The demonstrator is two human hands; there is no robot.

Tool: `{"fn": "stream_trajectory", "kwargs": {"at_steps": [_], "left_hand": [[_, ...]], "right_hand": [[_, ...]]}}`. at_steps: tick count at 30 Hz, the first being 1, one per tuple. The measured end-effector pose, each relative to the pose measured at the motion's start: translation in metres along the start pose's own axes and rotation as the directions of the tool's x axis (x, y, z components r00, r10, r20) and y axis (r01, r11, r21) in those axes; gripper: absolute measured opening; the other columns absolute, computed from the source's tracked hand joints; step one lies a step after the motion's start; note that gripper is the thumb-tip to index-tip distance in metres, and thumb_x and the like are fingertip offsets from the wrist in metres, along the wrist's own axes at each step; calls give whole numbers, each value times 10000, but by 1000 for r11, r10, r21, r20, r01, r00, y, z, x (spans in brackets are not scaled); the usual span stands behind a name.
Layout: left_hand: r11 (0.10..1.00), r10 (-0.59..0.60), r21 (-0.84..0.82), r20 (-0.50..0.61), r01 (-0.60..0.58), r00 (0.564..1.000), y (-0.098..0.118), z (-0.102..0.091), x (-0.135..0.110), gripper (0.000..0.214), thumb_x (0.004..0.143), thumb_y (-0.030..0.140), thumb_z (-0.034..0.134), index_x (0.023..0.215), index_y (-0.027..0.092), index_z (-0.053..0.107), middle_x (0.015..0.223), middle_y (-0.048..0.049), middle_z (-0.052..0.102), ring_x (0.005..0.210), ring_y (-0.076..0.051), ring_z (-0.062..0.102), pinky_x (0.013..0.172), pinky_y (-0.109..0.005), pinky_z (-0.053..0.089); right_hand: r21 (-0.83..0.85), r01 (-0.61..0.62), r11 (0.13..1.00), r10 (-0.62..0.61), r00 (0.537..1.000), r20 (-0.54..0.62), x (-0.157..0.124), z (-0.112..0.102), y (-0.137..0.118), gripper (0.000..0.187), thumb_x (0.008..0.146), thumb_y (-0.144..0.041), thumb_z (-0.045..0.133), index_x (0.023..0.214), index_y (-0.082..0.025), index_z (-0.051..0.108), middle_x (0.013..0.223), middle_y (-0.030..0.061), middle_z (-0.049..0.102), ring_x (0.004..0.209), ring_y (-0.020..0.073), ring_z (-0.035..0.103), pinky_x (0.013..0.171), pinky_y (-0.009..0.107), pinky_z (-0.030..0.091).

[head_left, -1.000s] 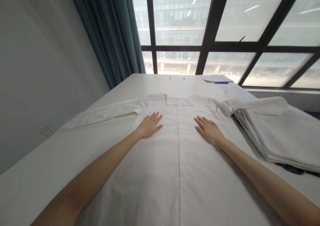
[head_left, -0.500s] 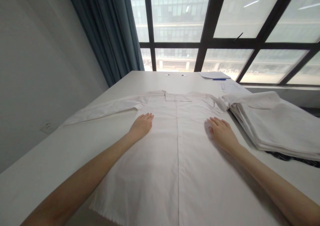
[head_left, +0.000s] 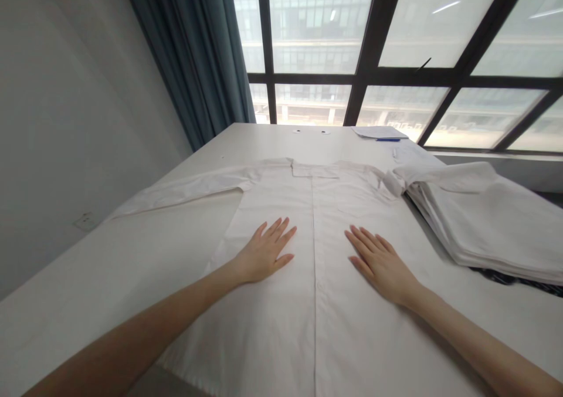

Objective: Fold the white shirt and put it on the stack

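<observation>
A white button-up shirt (head_left: 303,209) lies spread face up on a white table (head_left: 132,268), collar toward the window, its left sleeve stretched out to the left. My left hand (head_left: 264,253) rests flat on the shirt's front, left of the button line, fingers spread. My right hand (head_left: 380,262) lies flat on the shirt to the right of the button line, fingers stretched out. Neither hand holds anything.
A stack of folded white garments (head_left: 484,221) sits at the right, over something dark. Papers with a blue pen (head_left: 380,133) lie at the table's far edge by the large window. A dark curtain (head_left: 197,57) hangs at the back left beside a grey wall.
Both hands slid apart toward the shirt's sides, then came back toward the button line and nearer to me. The shirt stays flat.
</observation>
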State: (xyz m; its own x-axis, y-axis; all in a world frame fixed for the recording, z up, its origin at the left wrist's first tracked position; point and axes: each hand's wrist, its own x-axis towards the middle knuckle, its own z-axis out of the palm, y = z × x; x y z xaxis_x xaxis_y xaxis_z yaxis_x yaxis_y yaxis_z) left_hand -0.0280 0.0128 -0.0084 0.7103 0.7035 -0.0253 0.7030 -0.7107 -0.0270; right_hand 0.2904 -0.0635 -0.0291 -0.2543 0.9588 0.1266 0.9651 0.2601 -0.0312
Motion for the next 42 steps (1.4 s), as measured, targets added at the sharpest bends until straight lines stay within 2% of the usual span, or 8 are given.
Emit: {"fn": "stream_trajectory", "kwargs": {"at_steps": [6, 16, 23, 26, 30, 34, 37, 42], "left_hand": [[999, -31, -19, 1, 31, 1000, -16, 4, -36, 648, 990, 564, 244, 1556, 253, 190, 1617, -66, 123, 1502, -232, 99, 1197, -449, 146], [998, -57, 11, -25, 57, 998, -26, 8, -29, 651, 1000, 571, 222, 1553, 227, 203, 1613, -80, 138, 1496, -247, 137, 1191, -468, 174], [993, -79, 72, -135, 89, 988, -53, 20, -74, 637, 1009, 561, 196, 1541, 214, 248, 1597, -82, 234, 1473, -238, 237, 1168, -436, 240], [986, -100, 112, -180, 121, 979, -58, 24, -88, 636, 1016, 534, 186, 1516, 161, 313, 1571, -112, 303, 1451, -254, 293, 1147, -440, 270], [984, -102, 120, -233, 133, 967, -34, 16, -86, 585, 1025, 463, 214, 1462, 124, 407, 1519, -150, 399, 1430, -279, 332, 1161, -482, 225], [993, 121, 16, -184, -120, 976, 19, -4, -73, 561, 1013, 413, 355, 1514, 169, 292, 1555, -105, 351, 1460, -229, 272, 1205, -446, 154], [943, 302, -118, -89, -311, 949, 51, -14, -69, 612, 976, 373, 460, 1528, 207, 254, 1586, -86, 282, 1478, -230, 219, 1217, -449, 137], [914, 351, -223, 16, -338, 936, 59, -17, -72, 701, 929, 379, 530, 1542, 245, 217, 1611, -83, 195, 1489, -284, 160, 1201, -514, 163]], "right_hand": [[-18, -14, 1000, 13, 999, -42, -23, 5, 19, 606, 988, -536, 236, 1547, -302, 245, 1572, 18, 306, 1458, 211, 249, 1156, 481, 278], [-18, 3, 1000, -3, 1000, -13, -6, 1, 32, 596, 1001, -520, 225, 1533, -259, 294, 1577, 36, 300, 1458, 212, 251, 1157, 473, 275], [-63, -26, 998, 20, 996, -89, -44, 3, 54, 598, 997, -511, 256, 1540, -261, 271, 1560, 45, 347, 1443, 222, 292, 1139, 480, 313], [-105, -66, 992, 52, 989, -137, -58, 5, 62, 603, 990, -513, 260, 1506, -217, 355, 1524, 84, 411, 1410, 266, 360, 1097, 504, 364], [-105, -88, 991, 64, 976, -209, -61, 1, 42, 521, 1001, -376, 253, 1401, -153, 501, 1435, 150, 518, 1337, 307, 463, 1054, 538, 393], [22, 127, 992, -123, 982, -142, -61, -10, -15, 513, 1000, -295, 349, 1506, -213, 343, 1522, 86, 418, 1411, 225, 361, 1115, 453, 354], [55, 258, 965, -253, 965, -72, -64, -16, -46, 578, 998, -302, 389, 1551, -271, 221, 1560, 34, 350, 1438, 207, 305, 1128, 445, 339], [55, 234, 971, -235, 972, 1, -76, -18, -42, 633, 997, -386, 407, 1562, -334, 127, 1570, -4, 314, 1441, 225, 299, 1126, 466, 329]]}}
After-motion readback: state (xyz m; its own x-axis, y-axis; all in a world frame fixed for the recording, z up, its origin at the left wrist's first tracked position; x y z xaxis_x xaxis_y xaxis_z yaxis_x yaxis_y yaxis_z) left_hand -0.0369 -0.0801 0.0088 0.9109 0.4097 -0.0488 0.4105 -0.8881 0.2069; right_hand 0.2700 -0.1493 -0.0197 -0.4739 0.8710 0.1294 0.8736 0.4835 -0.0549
